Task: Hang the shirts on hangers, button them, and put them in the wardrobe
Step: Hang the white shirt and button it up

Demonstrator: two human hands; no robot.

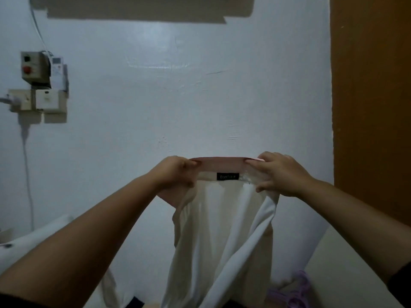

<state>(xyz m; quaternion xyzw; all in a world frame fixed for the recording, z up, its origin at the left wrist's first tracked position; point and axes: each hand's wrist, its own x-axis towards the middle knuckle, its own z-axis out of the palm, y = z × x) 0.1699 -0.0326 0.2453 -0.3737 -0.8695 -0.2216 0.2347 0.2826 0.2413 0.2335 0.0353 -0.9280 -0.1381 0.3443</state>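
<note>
The shirt (222,230) runs off the bottom edge, so its hem and buttons are out of sight. The lettering on its black label (227,176) is too blurred to read. Purple hangers (293,292) are cut off at the bottom edge.

A white painted wall (178,85) fills the view. Switch boxes (37,85) are mounted at left; an orange-brown panel (369,96) stands at right.

The white wall (178,96) stands bare ahead of my two hands. At my right the brown wardrobe panel (369,107) hems me in. Switch boxes (37,85) jut out at far left, well apart. Below, the hanging white shirt (222,241) blocks the middle; purple hangers (293,292) lie low at right.
</note>
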